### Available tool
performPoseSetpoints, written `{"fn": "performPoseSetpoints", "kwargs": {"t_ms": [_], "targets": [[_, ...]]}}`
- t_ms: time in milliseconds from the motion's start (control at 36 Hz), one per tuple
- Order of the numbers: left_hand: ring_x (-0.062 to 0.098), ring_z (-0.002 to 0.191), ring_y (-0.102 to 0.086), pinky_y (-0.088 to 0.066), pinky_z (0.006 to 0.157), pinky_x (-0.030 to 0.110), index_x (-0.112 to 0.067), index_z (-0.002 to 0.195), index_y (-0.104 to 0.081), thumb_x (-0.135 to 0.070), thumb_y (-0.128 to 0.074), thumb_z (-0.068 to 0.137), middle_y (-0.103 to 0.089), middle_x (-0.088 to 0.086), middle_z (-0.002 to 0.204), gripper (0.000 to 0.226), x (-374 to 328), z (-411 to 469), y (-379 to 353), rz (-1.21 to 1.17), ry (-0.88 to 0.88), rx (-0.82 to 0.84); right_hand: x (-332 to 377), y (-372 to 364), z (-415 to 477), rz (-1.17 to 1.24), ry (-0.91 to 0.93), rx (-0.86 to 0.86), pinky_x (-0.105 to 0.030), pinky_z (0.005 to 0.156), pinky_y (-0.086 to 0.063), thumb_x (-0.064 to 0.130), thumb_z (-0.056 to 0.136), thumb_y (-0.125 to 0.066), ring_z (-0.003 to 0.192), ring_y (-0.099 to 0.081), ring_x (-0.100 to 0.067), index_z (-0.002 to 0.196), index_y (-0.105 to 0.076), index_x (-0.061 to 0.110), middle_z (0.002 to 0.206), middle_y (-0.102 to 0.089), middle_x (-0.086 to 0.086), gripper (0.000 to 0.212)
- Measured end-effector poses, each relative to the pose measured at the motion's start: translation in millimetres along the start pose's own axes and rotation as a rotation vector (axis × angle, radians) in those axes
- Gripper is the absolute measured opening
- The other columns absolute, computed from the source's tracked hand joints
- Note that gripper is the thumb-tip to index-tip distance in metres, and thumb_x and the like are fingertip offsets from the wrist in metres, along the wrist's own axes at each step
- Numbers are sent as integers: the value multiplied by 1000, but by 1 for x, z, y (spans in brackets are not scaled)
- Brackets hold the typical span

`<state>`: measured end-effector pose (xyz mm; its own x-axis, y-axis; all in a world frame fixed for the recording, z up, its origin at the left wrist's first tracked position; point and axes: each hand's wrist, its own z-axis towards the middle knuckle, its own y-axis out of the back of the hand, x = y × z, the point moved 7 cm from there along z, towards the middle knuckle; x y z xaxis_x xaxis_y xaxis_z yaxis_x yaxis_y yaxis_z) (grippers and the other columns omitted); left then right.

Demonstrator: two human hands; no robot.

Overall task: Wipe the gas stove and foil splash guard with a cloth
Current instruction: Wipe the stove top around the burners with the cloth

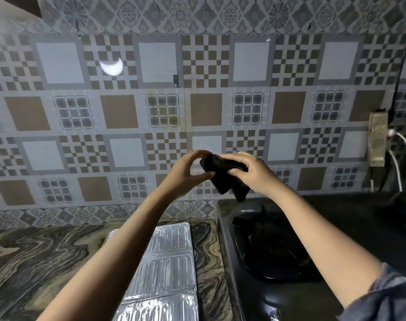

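A dark cloth (223, 179) hangs in the air in front of the tiled wall, above the far left corner of the black gas stove (278, 295). My right hand (250, 170) grips its top from the right. My left hand (188, 170) pinches its left edge between thumb and fingertips. The silver foil splash guard (167, 262) lies flat on the marbled countertop, left of the stove, partly hidden under my left forearm. A burner with its pan support (267, 249) shows between my arms.
The patterned tile wall (128, 112) stands close behind the counter. A wall socket strip (378, 140) with white cables (403, 154) hangs at the right, above a dark counter area. The marbled countertop (42, 262) stretches to the left.
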<state>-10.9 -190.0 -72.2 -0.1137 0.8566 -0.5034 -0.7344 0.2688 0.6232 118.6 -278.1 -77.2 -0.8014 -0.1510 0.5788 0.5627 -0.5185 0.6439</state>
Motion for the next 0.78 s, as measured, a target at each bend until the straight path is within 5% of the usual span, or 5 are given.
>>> {"fn": "performPoseSetpoints", "kwargs": {"t_ms": [167,361,583,667,778], "targets": [[8,94,-61,-48,78,3,-9,114,-60,-12,-67,82,-65,1,105,33,-19,4,-30,-171,73,-87,-23,26,-9,-39,42,18,-27,98,-38,4,91,-50,113,-51,-15,127,-56,25,117,-56,-2,42],[22,83,-69,-59,76,35,-9,111,-64,-12,-65,85,-68,8,103,26,-37,4,-73,-235,228,-282,-60,55,-11,-31,103,25,-43,102,-43,3,89,-49,116,-52,-19,123,-57,34,119,-58,4,46],[30,81,-69,-57,77,47,-8,105,-67,-6,-60,86,-68,12,90,20,-55,13,-111,-166,343,-343,-111,51,-29,199,98,-2,-32,103,-43,7,90,-56,118,-54,-14,124,-57,22,125,-61,2,37],[28,81,-69,-59,75,39,-9,105,-68,-8,-59,88,-68,12,92,19,-60,15,-116,-141,368,-358,-119,47,-33,216,105,-36,-27,101,-43,11,91,-56,118,-53,-14,129,-53,15,128,-58,-3,38],[21,78,-67,-59,70,26,-10,105,-67,-6,-58,89,-65,13,91,18,-59,19,-120,-197,379,-346,-123,42,-33,269,100,-18,-1,89,-35,17,92,-55,118,-44,-4,134,-47,17,131,-52,4,42]]}}
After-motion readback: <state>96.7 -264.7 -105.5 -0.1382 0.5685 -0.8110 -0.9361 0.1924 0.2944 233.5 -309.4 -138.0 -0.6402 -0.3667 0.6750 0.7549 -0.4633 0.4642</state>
